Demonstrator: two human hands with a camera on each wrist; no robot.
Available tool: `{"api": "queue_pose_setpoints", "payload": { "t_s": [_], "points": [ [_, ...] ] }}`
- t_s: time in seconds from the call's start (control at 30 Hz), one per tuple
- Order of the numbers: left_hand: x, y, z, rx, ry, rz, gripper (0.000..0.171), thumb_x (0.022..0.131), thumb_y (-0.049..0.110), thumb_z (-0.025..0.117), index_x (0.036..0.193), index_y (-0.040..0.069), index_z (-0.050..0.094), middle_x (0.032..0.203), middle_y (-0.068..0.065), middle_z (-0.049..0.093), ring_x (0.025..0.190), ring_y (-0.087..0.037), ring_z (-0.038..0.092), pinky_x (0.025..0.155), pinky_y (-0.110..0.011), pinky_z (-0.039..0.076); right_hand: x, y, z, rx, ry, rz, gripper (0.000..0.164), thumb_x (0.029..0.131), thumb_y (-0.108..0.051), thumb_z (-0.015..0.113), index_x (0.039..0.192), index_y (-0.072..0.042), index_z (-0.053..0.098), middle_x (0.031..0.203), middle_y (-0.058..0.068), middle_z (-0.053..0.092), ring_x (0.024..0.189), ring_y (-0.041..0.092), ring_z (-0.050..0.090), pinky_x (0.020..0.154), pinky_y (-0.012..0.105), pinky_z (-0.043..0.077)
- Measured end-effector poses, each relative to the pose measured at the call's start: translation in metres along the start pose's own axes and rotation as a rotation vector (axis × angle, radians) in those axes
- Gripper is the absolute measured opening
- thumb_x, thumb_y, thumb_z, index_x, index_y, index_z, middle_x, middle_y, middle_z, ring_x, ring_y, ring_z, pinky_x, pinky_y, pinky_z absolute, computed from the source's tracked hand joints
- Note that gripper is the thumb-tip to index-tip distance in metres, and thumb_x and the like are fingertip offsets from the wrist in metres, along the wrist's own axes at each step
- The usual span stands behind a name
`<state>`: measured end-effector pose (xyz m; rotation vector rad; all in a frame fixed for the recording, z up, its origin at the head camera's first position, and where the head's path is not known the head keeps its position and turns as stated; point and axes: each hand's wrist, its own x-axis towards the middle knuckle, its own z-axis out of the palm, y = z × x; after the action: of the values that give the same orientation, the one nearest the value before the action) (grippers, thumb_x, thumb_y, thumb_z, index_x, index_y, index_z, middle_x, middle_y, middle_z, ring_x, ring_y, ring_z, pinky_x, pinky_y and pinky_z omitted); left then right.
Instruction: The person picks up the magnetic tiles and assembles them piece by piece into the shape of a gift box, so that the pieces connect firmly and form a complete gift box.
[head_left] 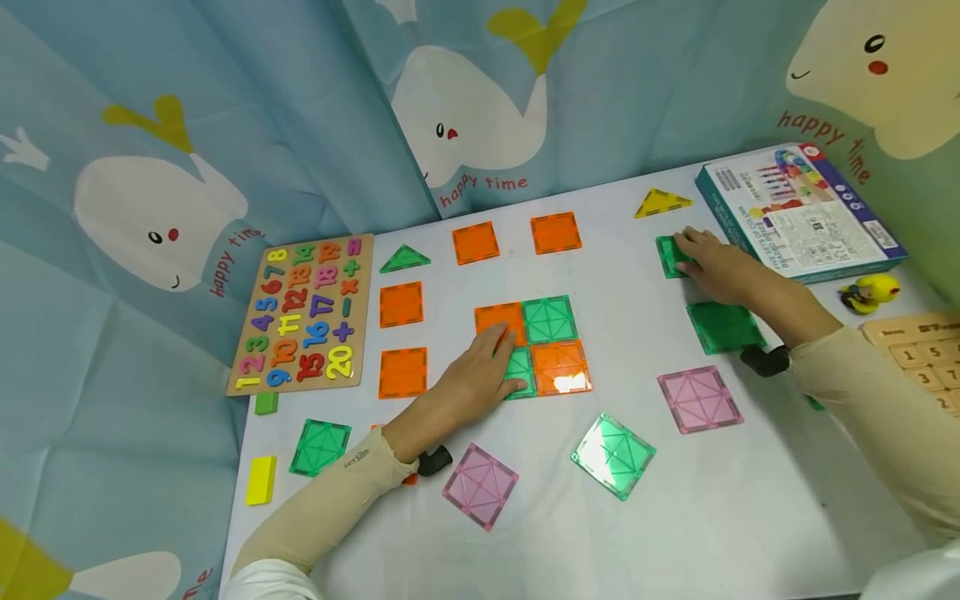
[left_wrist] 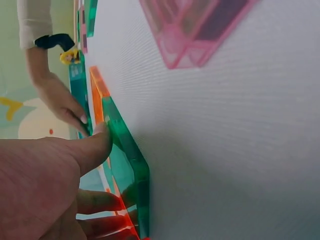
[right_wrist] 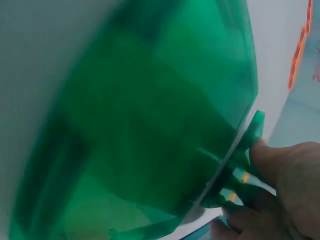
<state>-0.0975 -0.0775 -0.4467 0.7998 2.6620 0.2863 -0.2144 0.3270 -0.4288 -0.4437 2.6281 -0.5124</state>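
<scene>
In the head view, my left hand rests on a two-by-two block of magnetic tiles, orange and green. Its thumb touches the edge of the near-left green tile in the left wrist view, and the fingers lie extended over the tiles. Farther right, my right hand pinches a green magnetic tile by its right side. That tile is partly hidden by the fingers. Just below the right hand, another green tile lies under the wrist; it looms large in the right wrist view.
Loose orange tiles, a green triangle, a yellow triangle and pink tiles lie around. A number board stands left. At right are a box, a yellow-topped figurine and a wooden number board.
</scene>
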Motion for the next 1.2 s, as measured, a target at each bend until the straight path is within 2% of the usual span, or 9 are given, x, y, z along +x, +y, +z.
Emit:
{"api": "queue_pose_setpoints", "payload": {
  "t_s": [0.1,0.23,0.43,0.6,0.7,0.77,0.97,1.07,1.2],
  "points": [
    [0.001,0.000,0.000,0.006,-0.003,0.002,0.078,0.108,0.047,0.055,0.164,-0.002,0.030,0.171,-0.023,0.023,0.159,-0.035,0.026,0.126,-0.041,0.034,0.000,-0.011,0.011,0.020,0.012,-0.020,0.060,0.115,-0.014,0.042,0.163,0.010,0.017,0.168,0.039,0.008,0.154,0.062,0.004,0.119,0.078,0.013],
    [0.002,-0.001,0.000,0.012,0.003,0.000,0.078,0.107,0.048,0.056,0.163,-0.002,0.032,0.170,-0.023,0.025,0.157,-0.034,0.028,0.126,-0.041,0.034,-0.001,-0.047,0.031,0.007,0.055,-0.050,0.059,0.113,-0.013,0.047,0.163,0.009,0.025,0.168,0.037,0.015,0.155,0.059,0.010,0.120,0.075,0.019],
    [0.000,-0.001,-0.003,-0.006,0.011,0.002,0.077,0.107,0.047,0.057,0.162,-0.002,0.033,0.170,-0.023,0.025,0.157,-0.035,0.028,0.126,-0.041,0.034,-0.004,-0.107,0.061,-0.147,0.147,-0.057,0.058,0.110,-0.018,0.058,0.158,0.007,0.039,0.164,0.032,0.033,0.150,0.055,0.032,0.117,0.068,0.037],
    [0.000,-0.001,-0.003,-0.002,0.013,0.004,0.076,0.107,0.047,0.057,0.162,-0.002,0.034,0.170,-0.023,0.026,0.157,-0.035,0.029,0.126,-0.041,0.034,-0.005,-0.135,0.078,-0.294,0.251,-0.090,0.055,0.106,-0.023,0.065,0.152,0.006,0.051,0.157,0.029,0.048,0.140,0.053,0.048,0.104,0.065,0.051],
    [0.000,-0.002,-0.002,-0.001,0.010,0.005,0.077,0.107,0.047,0.057,0.162,-0.002,0.033,0.170,-0.023,0.025,0.157,-0.035,0.029,0.126,-0.041,0.034,-0.006,-0.139,0.083,-0.310,0.280,-0.110,0.054,0.106,-0.024,0.066,0.149,0.006,0.054,0.155,0.029,0.050,0.137,0.053,0.051,0.100,0.065,0.054],
    [0.001,-0.001,-0.001,-0.001,0.007,0.006,0.077,0.107,0.047,0.056,0.162,-0.002,0.033,0.170,-0.022,0.025,0.157,-0.035,0.029,0.126,-0.042,0.034,-0.008,-0.140,0.083,-0.301,0.267,-0.115,0.056,0.106,-0.026,0.066,0.150,0.006,0.053,0.156,0.029,0.049,0.137,0.054,0.049,0.100,0.066,0.053],
    [0.003,-0.001,0.001,0.013,0.008,0.006,0.077,0.107,0.048,0.056,0.162,-0.001,0.034,0.170,-0.022,0.025,0.156,-0.034,0.030,0.126,-0.041,0.034,-0.014,-0.129,0.070,-0.165,0.091,-0.111,0.066,0.106,-0.027,0.066,0.161,-0.001,0.040,0.167,0.026,0.033,0.154,0.053,0.021,0.114,0.075,0.031],
    [0.003,-0.001,0.000,0.018,0.008,0.004,0.077,0.107,0.048,0.056,0.162,-0.001,0.034,0.170,-0.021,0.025,0.156,-0.034,0.030,0.126,-0.041,0.034,-0.014,-0.121,0.065,-0.157,0.078,-0.172,0.065,0.103,-0.022,0.070,0.160,-0.002,0.043,0.164,0.027,0.038,0.152,0.053,0.028,0.113,0.075,0.032],
    [0.001,0.000,-0.001,0.016,0.011,0.002,0.076,0.107,0.048,0.056,0.162,-0.001,0.034,0.170,-0.021,0.026,0.155,-0.034,0.030,0.126,-0.041,0.035,-0.013,-0.115,0.061,-0.146,0.109,-0.237,0.066,0.100,-0.019,0.074,0.157,-0.002,0.048,0.160,0.027,0.043,0.148,0.050,0.037,0.111,0.073,0.037]
  ]
}}
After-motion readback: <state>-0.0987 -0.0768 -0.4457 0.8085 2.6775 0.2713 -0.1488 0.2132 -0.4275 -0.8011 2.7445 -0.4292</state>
